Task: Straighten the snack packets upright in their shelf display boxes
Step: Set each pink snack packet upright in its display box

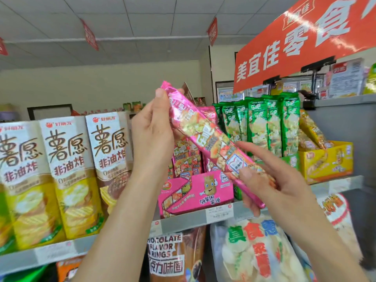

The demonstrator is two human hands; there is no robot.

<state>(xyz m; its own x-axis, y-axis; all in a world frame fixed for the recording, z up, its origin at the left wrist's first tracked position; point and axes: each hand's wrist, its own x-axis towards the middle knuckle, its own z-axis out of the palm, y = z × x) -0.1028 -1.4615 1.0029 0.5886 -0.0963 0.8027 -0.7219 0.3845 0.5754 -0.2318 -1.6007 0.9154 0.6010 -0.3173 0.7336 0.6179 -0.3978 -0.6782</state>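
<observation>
1. Pink packet (211, 137) is held tilted in the air, top end up-left, in front of the pink display box (195, 192).
2. Left hand (152, 131): fingers clenched round its top end.
3. Right hand (270, 180): thumb and fingers pinching the lower end, index finger straight.
4. Green packets (264, 123) upright just right.

Shelf colours: pink, green, yellow, red.
Pink packet (205, 135): glossy magenta, orange-green-yellow food print, white label patch. Pink display box (195, 190): same magenta, film-strip pattern across the front. Green packets (272, 123): bright green, pale chip print. Yellow display box (325, 163): yellow-orange. Cartons (69, 159): white over yellow, brown characters. Banner (295, 47): red, white characters.
</observation>
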